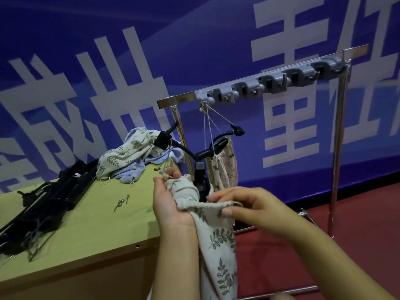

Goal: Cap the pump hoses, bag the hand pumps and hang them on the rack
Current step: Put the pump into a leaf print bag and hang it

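Observation:
A cream drawstring bag with green leaf print hangs between my hands, with a black hand pump standing out of its mouth. My left hand grips the bunched bag top and pinches its drawstring. My right hand pinches the bag's gathered rim. On the metal rack one bagged pump hangs by its cords from the leftmost grey hook.
The green-topped table holds several black pumps at the left, a pile of printed cloth bags at the back and small metal pieces. Red floor lies to the right; a blue banner stands behind.

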